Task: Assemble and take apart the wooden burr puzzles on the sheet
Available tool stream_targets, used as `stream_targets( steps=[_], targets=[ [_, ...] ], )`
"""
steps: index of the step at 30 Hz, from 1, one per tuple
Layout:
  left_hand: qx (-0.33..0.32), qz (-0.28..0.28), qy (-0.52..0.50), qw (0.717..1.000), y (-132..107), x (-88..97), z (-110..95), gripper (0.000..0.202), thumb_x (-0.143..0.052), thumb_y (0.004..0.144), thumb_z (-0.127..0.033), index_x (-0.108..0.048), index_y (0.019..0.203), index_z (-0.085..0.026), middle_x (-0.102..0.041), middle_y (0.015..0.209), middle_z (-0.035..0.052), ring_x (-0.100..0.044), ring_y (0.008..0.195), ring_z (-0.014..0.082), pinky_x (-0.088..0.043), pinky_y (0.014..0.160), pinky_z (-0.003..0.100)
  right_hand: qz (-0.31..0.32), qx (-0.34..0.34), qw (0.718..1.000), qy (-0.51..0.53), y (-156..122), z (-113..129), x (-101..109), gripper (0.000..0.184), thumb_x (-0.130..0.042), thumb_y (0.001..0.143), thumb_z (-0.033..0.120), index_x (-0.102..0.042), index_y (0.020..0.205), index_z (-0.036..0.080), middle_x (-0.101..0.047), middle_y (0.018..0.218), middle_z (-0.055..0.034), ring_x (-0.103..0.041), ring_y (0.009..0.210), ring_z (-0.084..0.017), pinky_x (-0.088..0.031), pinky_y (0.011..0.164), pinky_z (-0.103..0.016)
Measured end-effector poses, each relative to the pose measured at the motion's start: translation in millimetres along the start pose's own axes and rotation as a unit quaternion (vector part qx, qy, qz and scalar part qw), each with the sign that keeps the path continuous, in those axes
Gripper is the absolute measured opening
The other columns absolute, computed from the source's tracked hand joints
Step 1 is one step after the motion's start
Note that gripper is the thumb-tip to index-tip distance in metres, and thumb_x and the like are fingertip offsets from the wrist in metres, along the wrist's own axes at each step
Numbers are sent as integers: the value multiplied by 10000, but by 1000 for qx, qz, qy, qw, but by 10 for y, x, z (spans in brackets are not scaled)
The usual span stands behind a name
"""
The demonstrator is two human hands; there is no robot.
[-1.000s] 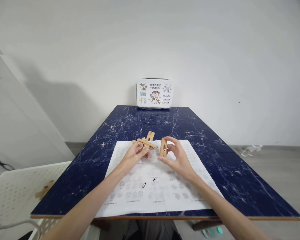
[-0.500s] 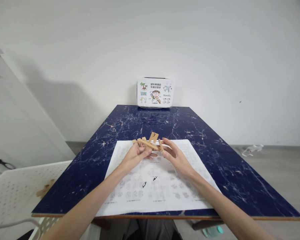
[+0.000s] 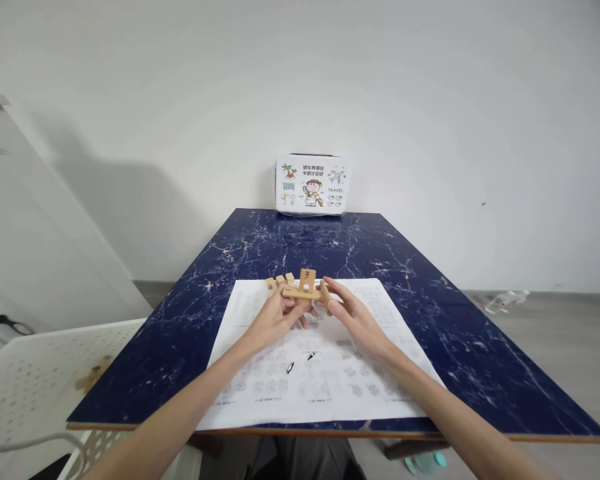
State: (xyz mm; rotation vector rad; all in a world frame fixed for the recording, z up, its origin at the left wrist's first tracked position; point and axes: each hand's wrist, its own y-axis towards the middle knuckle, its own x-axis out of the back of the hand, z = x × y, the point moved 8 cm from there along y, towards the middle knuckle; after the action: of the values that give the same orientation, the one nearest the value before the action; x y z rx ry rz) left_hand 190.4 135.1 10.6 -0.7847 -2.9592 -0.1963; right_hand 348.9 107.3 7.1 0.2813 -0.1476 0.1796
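Both my hands are over a white printed sheet (image 3: 280, 400) on the table. My left hand (image 3: 275, 320) is closed round a group of light wooden puzzle pieces (image 3: 293, 293), with one bar lying crosswise. From this group a flat wooden piece with a dark mark (image 3: 307, 277) stands upright. My right hand (image 3: 357, 320) pinches a short wooden stick (image 3: 325, 297) at the group's right end; whether the stick is joined to it I cannot tell. Just past my left fingers show small wooden block ends (image 3: 281, 280), partly hidden.
A white case with cartoon prints (image 3: 313, 185) stands at the back of the blue marbled table (image 3: 310, 243), against the wall. On the left, a white perforated basket (image 3: 30, 373) has wooden pieces (image 3: 94, 375) in it. Two small black shapes (image 3: 290, 367) show on the sheet.
The crosswise bar has turned from slanting to nearly level, and the marked piece stands straighter. The stick in my right hand has shifted slightly.
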Motion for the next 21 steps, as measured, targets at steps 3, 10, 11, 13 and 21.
stream_targets(
  steps=[3, 10, 11, 13, 21],
  targets=[
    [9, 22, 16, 1000, -22, -101, 4, 504, -684, 926, -514, -497, 1251, -177, -741, 879, 69, -668, 598, 153, -442, 520, 263, 21, 4, 1000, 12, -15, 27, -65, 686, -588, 969, 587, -403, 1558, 289, -512, 1538, -148, -658, 1222, -297, -530, 1049, -508],
    [1, 58, 11, 998, -45, -172, -34, 460, -692, 918, -530, -550, 1159, -166, -658, 795, 22, -630, 616, 148, -438, 559, 279, 58, 2, 997, 54, -18, 38, -144, 735, -717, 894, 555, -448, 1529, 302, -470, 1580, -122, -586, 1329, -346, -475, 1112, -535],
    [0, 60, 11, 998, -48, -177, -42, 453, -690, 920, -528, -549, 1157, -167, -657, 807, 25, -627, 621, 147, -441, 565, 282, 62, 3, 996, 57, -16, 44, -148, 723, -728, 888, 548, -465, 1516, 305, -490, 1566, -116, -593, 1321, -348, -472, 1115, -540],
    [1, 66, 14, 998, -54, -188, -48, 438, -675, 933, -522, -543, 1159, -171, -653, 818, 28, -624, 632, 147, -447, 574, 286, 72, 5, 995, 64, -14, 59, -159, 720, -747, 877, 532, -476, 1505, 307, -538, 1527, -109, -618, 1288, -345, -469, 1115, -549],
    [-12, 57, -13, 998, -78, -185, 23, 606, -621, 982, -487, -240, 1373, -224, -665, 806, 5, -684, 621, 175, -488, 576, 300, 47, -21, 997, 66, 2, 24, -131, 735, -769, 859, 516, -500, 1503, 282, -564, 1511, -115, -602, 1312, -349, -437, 1140, -591]
  ],
)
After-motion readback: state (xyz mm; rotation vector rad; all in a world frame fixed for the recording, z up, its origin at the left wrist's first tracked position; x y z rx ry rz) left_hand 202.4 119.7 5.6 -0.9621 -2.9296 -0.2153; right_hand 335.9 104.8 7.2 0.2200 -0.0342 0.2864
